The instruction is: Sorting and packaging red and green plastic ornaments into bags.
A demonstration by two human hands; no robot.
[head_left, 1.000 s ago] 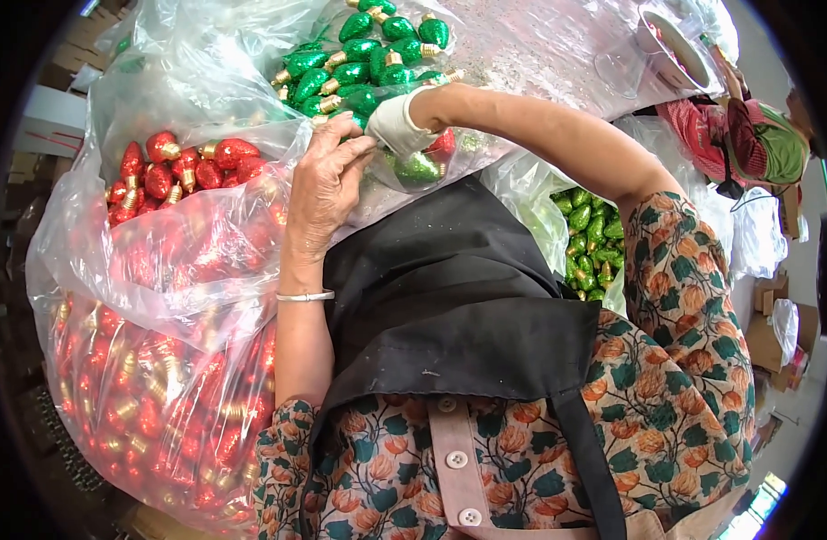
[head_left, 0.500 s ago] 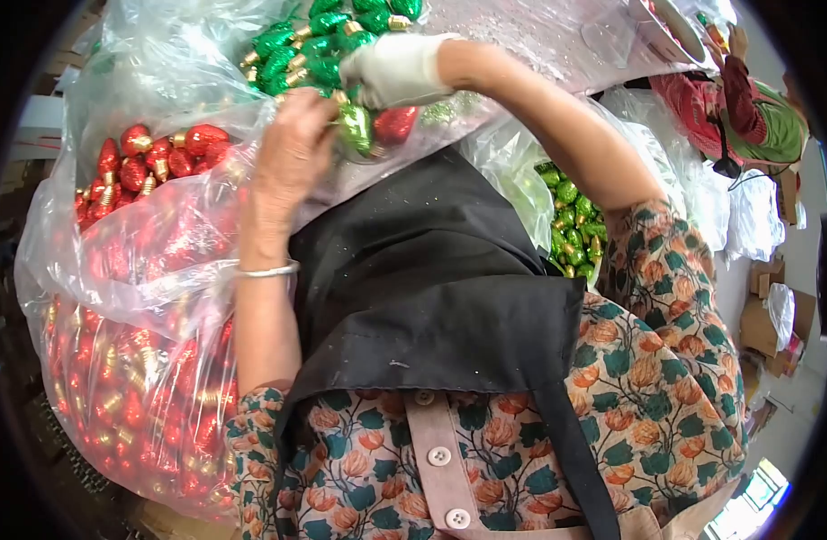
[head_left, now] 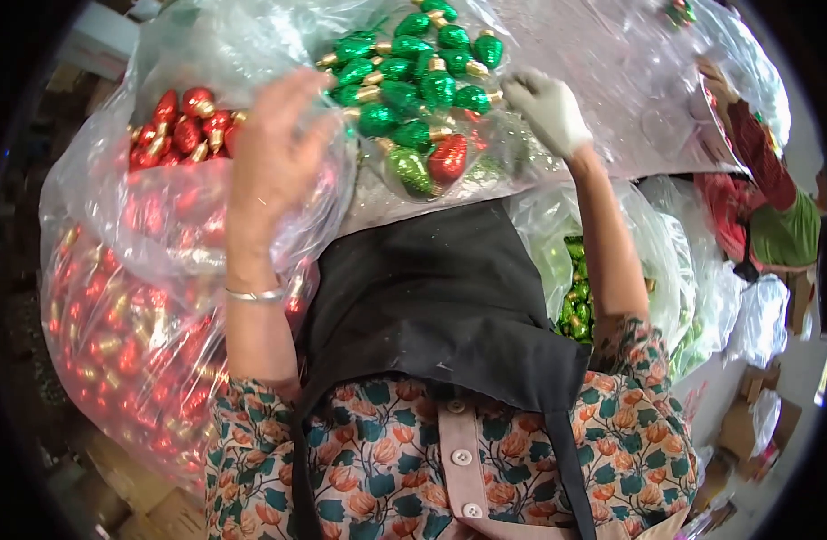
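Over the bag of red ornaments, my bare left hand (head_left: pixel 283 148) is blurred, its fingers apart and nothing seen in them. My right hand (head_left: pixel 548 110), in a white glove, is by the right side of the pile, close to the gold cap of a green ornament (head_left: pixel 472 99). Its fingers are loosely bent, with nothing visible in them. Glittery green bulb-shaped ornaments (head_left: pixel 438 87) with gold caps lie heaped on the plastic-covered table (head_left: pixel 593 117). At the heap's near edge, a lime-green ornament (head_left: pixel 408 171) and a red ornament (head_left: pixel 447 158) lie side by side.
On the left stands a big clear bag (head_left: pixel 98 270) full of red ornaments (head_left: pixel 186 135). Another bag (head_left: pixel 670 261), with lime-green ornaments (head_left: pixel 575 301), is at the right below the table edge. At the far right another person (head_left: pixel 782 225) reaches toward a white container (head_left: pixel 707 112).
My hands have moved apart, the left up and away from the heap, the right across to its right side. The lime-green and red ornaments beneath them now show fully. The view has shifted.
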